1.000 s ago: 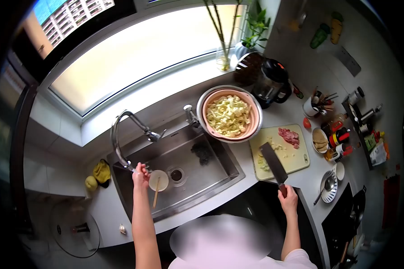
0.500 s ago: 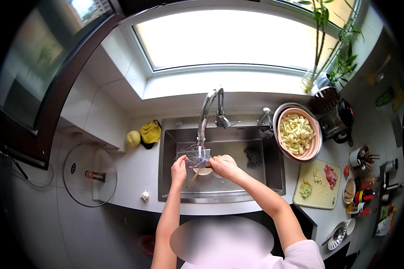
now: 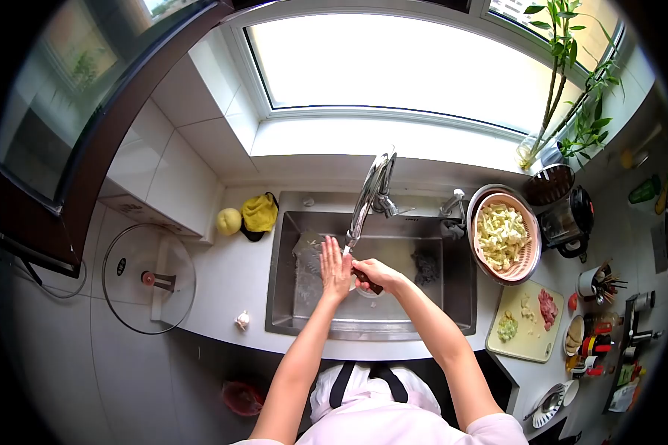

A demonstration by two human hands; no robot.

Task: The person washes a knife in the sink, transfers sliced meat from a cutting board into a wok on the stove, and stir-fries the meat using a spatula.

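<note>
Over the steel sink, my right hand is wrapped round the brown handle of the cleaver. The blade is mostly hidden behind my left hand, which is held flat with its fingers stretched out, close beside the faucet spout. Water splashes in the left part of the sink. A pale bowl in the sink is mostly hidden under my right hand. Dark scraps lie at the sink's right side.
Right of the sink are a pink colander of chopped pale vegetable and a cutting board with meat. At left are a yellow cloth, a garlic bulb and a glass lid.
The cleaver has come from the cutting board to the faucet in my right hand. My left hand has flattened out beside the spout. The view has swung left.
</note>
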